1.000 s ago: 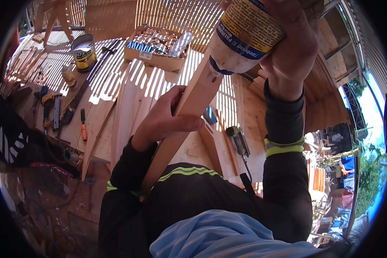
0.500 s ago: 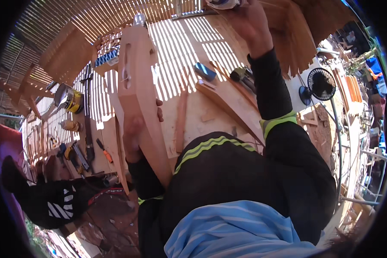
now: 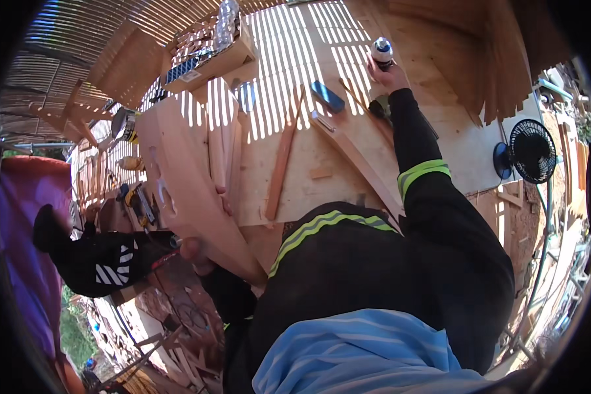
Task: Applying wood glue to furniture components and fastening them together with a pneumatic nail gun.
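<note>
Left hand (image 3: 200,246) grips the near end of a wide board (image 3: 184,177), fingers curled round its edge, thumb below. The board runs away from the body, over the near left edge of the bench (image 3: 322,151), its face showing pale glue squiggles. Right hand (image 3: 389,75) is out at full stretch toward the far right of the bench, closed round a bottle (image 3: 382,51) standing upright there, white cap up. The sleeve (image 3: 421,174) on that arm is black with a yellow-green band.

On the bench, striped with sun and shade: a thin strip (image 3: 282,157) lying lengthwise near the middle, a longer slat (image 3: 358,157) angled beside it toward the right arm, and a small blue block (image 3: 327,96) just beyond the slat's far end. At the far left corner sits a box (image 3: 210,56) full of bits, contents too small to make out. A black fan (image 3: 530,151) stands off the right edge. Left of the board, tools (image 3: 138,197) lie in a jumble, and a dark glove (image 3: 102,262) with white stripes sits nearer, low on the left.
</note>
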